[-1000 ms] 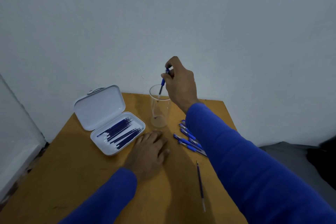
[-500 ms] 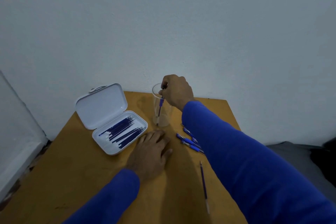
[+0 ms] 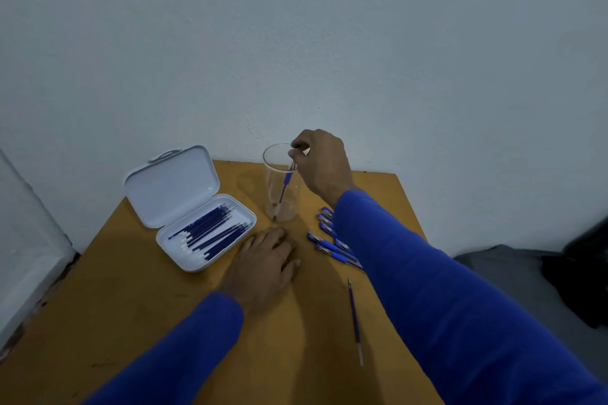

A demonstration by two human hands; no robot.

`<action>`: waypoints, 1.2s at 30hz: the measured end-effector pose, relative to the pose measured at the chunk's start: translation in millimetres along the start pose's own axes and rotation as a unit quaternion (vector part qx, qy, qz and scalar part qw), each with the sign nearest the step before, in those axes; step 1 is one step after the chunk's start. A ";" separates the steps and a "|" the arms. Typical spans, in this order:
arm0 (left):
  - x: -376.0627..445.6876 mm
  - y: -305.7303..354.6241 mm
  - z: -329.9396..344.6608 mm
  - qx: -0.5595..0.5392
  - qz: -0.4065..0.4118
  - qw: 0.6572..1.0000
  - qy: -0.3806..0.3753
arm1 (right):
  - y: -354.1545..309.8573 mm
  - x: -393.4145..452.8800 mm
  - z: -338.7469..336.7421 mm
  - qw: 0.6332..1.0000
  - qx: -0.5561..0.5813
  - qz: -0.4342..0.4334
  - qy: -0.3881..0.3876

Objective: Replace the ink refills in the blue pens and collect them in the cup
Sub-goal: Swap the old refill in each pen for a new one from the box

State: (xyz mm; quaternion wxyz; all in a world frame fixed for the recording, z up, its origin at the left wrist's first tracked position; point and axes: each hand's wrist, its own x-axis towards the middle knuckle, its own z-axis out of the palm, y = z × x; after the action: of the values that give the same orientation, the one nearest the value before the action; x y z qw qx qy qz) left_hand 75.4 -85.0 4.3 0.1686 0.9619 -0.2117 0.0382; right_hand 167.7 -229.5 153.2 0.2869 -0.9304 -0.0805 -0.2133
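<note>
Head view: the right hand (image 3: 324, 164) is pinching a blue pen (image 3: 285, 186) by its top, the pen standing inside the cup (image 3: 281, 182) directly below the grip; the left hand (image 3: 265, 261) is lying flat, fingers straight, nearer the person.

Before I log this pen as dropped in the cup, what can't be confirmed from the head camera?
- Right hand grip: its fingertips at the pen top look pinched, but release is too small to tell.
- Pens on the table: the right sleeve covers part of the pile, so no count.
- Loose refill: old or new cannot be told.
- Refill case: refills overlap, too fine to count.
</note>
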 end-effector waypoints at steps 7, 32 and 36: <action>-3.7 13.9 1.0 -0.026 0.006 0.999 0.023 | 30.3 -58.2 -20.4 0.999 -0.016 0.042 0.030; -10.1 21.6 7.9 -0.029 -0.009 0.999 0.011 | 84.6 -113.7 3.0 0.904 -0.189 0.211 -0.321; -9.5 22.4 7.3 -0.035 -0.010 0.999 0.012 | 85.3 -120.2 3.5 0.918 -0.192 0.183 -0.297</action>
State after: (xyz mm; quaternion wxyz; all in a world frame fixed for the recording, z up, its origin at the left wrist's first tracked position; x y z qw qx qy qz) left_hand 57.3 -102.9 3.0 0.2055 0.9569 -0.2009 0.0410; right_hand 84.4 -301.0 54.7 0.1001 -0.9867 0.0519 0.1173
